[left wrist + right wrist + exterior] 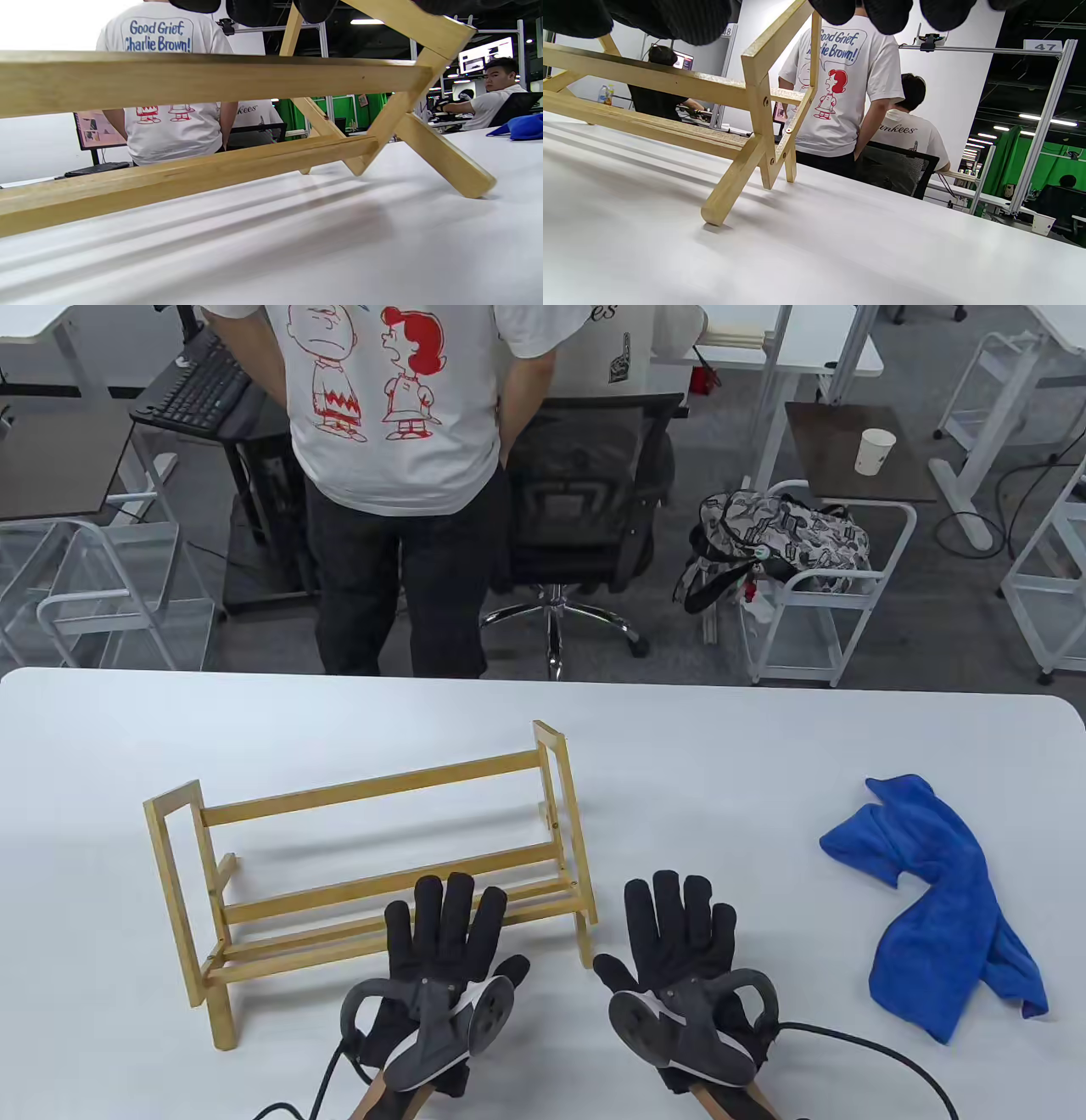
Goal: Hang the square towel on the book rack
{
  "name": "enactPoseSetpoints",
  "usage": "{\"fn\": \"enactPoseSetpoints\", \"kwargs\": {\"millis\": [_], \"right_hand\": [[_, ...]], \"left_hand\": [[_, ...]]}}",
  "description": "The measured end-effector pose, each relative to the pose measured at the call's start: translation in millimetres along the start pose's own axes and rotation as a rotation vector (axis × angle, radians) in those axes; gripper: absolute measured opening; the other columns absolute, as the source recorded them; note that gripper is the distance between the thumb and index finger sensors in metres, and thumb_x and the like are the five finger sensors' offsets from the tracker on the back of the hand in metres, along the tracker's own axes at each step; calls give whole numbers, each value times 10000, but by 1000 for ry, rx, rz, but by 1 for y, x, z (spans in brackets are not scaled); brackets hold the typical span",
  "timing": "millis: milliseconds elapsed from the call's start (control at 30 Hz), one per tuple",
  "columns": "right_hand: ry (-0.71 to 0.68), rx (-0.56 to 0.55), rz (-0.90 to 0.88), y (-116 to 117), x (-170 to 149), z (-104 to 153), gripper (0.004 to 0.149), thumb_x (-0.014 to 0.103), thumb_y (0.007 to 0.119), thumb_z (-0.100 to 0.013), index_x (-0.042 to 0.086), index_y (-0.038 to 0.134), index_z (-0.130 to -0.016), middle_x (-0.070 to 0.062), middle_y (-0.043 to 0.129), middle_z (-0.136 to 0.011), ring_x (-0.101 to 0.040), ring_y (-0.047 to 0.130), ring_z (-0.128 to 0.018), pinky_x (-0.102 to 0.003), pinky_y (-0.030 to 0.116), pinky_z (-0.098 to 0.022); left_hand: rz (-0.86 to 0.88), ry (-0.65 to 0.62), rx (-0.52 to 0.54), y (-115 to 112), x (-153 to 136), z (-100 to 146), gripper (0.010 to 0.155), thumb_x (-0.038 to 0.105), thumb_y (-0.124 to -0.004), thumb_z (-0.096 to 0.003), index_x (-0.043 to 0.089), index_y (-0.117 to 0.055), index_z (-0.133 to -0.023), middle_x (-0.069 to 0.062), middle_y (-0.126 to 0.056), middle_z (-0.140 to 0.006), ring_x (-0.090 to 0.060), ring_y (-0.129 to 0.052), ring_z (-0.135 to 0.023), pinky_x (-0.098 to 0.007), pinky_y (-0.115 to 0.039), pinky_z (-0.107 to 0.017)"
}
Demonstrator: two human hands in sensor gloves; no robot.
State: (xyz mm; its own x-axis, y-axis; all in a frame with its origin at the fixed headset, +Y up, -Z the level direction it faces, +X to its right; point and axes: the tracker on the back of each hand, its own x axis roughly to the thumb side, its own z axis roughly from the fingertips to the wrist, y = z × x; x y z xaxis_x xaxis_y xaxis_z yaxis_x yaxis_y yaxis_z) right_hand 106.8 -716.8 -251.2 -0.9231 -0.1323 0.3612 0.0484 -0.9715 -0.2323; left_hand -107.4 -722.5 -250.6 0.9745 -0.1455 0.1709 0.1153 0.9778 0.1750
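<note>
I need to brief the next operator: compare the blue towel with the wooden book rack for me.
The crumpled blue cloth towel lies flat in a heap; the pale slatted wooden book rack stands upright. The towel is to the right of the gloved right hand, untouched; the rack is on the left, the gloved left hand above its front rail. Both sit on the white table.
</note>
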Motion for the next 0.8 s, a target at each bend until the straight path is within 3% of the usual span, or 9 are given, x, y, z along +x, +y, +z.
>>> {"fn": "enactPoseSetpoints", "kwargs": {"millis": [500,800], "right_hand": [[56,32,-41,4,-16,-1,824,485,590,-661,-114,307,-1151,-455,327,-1131,-714,382,-959,-821,396,-615],[199,16,-127,-1,-57,-2,823,482,598,-661,-113,306,-1150,-457,347,-1127,-708,409,-957,-818,414,-614]], "left_hand": [[-3,-12,-39,-2,0,-1,753,720,-535,-536,334,-365,-1159,-77,-374,-1260,-418,-350,-1131,-653,-362,-755],[9,-1,-36,-2,-5,-1,753,716,-539,-537,328,-364,-1158,-113,-377,-1256,-424,-356,-1126,-655,-366,-751]]}}
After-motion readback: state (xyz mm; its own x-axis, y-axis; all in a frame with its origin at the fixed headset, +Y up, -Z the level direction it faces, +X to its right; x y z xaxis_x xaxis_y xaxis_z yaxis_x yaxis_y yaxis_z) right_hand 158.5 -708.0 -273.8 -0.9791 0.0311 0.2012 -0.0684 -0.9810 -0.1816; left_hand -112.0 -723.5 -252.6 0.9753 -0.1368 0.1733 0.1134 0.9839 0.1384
